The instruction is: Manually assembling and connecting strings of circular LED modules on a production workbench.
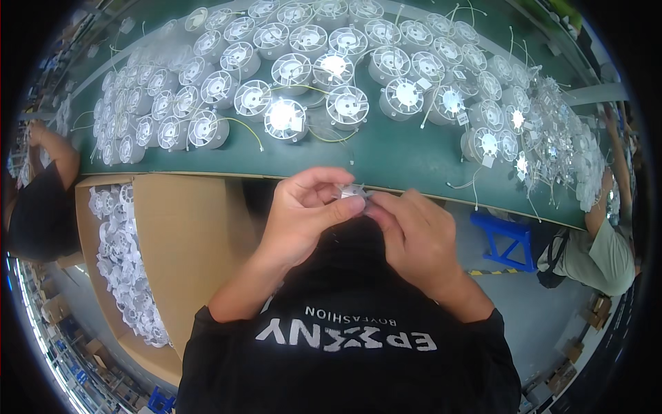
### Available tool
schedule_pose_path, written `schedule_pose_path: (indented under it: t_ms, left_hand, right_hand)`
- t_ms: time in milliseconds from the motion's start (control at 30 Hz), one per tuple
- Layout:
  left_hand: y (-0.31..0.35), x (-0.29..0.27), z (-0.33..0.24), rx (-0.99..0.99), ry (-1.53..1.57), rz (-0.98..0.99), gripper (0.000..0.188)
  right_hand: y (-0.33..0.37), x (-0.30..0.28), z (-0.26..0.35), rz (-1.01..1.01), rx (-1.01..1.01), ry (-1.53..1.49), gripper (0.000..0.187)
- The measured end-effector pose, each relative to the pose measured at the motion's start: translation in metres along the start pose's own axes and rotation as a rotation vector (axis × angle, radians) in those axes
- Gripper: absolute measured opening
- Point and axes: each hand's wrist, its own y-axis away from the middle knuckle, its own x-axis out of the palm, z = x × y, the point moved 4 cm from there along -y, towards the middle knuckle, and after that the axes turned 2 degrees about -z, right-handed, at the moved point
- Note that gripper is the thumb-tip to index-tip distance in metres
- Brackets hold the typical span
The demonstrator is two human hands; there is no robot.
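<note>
Over the front edge of the green table, both my hands meet around a small silvery star-shaped plate (352, 191). My left hand (303, 210) pinches it between thumb and fingers. From the other side, the fingertips of my right hand (417, 231) close on its edge; they cover part of it. Nearest beyond the hands stand round white plastic housings with spoked tops, among them one housing (347, 107) and another with a bright star-shaped plate (285, 119) on it. Thin pale wires run from several of them.
Many similar housings cover the green table (407, 162). A heap of shiny star-shaped plates (555, 141) lies at the right. An open cardboard box (186, 228) with white plastic rings (124, 269) stands at my left. Blue metal frame (507, 241) below; co-workers' arms show on both sides.
</note>
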Motion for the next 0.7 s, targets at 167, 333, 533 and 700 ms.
schedule_pose_path:
  t_ms: [167, 333, 533, 700]
  left_hand:
    - [-0.005, 0.018, -0.015, 0.248, -0.412, 0.118, 0.034]
    - [-0.014, 0.042, -0.055, 0.667, -1.211, 0.062, 0.033]
    - [-0.041, 0.056, -0.065, 0.994, -1.909, -0.219, 0.030]
    - [-0.051, 0.050, -0.061, 0.968, -1.967, -0.233, 0.029]
  right_hand:
    - [-0.002, -0.007, -0.006, 0.039, -0.132, 0.138, 0.019]
    - [0.016, 0.001, -0.043, 0.138, 0.043, -0.148, 0.007]
    - [0.068, 0.016, -0.050, 0.278, 0.707, -0.673, 0.006]
    - [0.084, 0.019, -0.053, 0.214, 0.737, -0.855, 0.012]
